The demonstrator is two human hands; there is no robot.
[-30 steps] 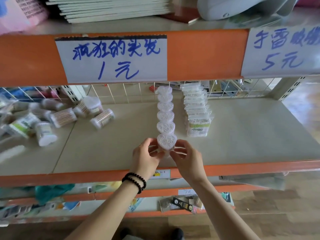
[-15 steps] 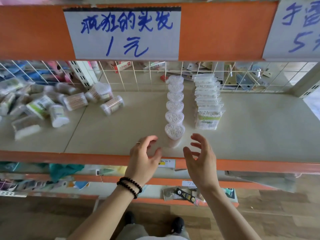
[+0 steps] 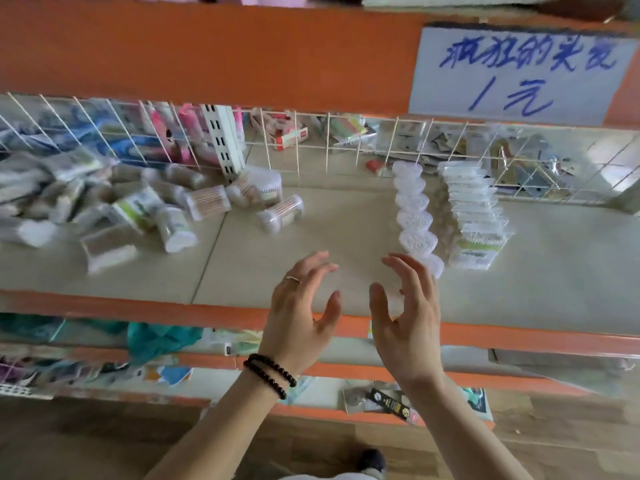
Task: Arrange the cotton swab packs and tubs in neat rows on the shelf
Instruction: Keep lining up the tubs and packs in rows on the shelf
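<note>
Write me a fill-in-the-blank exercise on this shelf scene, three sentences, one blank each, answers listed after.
1. Both the left hand and the right hand hold ____.
2. The row of heart-shaped tubs stands directly to the ____ of the row of flat swab packs.
3. The round tubs in the loose pile lie on their ____.

Missing words: nothing; left; sides

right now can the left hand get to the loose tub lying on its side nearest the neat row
Probably yes. The left hand is open and holds nothing, and bare shelf lies between it and the loose tub. Nothing stands in that path; the heart-shaped tub row is off to the right.
</note>
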